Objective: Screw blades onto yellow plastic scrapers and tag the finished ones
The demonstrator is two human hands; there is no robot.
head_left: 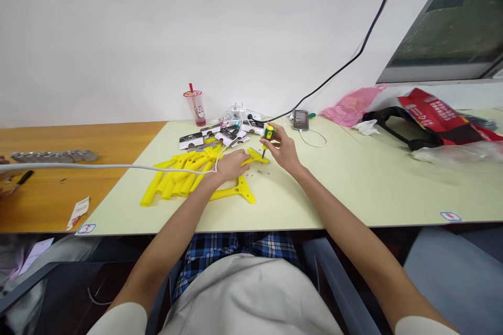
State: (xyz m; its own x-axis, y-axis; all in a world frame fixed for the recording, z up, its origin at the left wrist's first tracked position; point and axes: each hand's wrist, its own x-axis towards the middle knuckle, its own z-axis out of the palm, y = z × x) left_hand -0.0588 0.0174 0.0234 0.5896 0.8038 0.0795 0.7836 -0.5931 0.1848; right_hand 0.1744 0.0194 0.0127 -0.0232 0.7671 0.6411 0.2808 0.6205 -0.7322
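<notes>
In my right hand [283, 147] is a screwdriver [269, 133] with a green and yellow handle, held upright with its tip pointing down. The tip meets the head of a yellow plastic scraper handle [257, 156]. My left hand [232, 164] is closed on that scraper handle and presses it to the table. Another yellow scraper handle [244, 190] lies just in front of my left hand. To the left is a pile of several more yellow handles [176, 175]. Small screws [260, 171] are scattered on the table below the screwdriver tip.
Black and white cards [191, 140] lie behind the pile, near a cup with a red straw [195, 107]. A white cable [118, 166] crosses over my left wrist. A small device [301, 120], a pink bag [351, 106] and a red bag [436, 118] sit to the right.
</notes>
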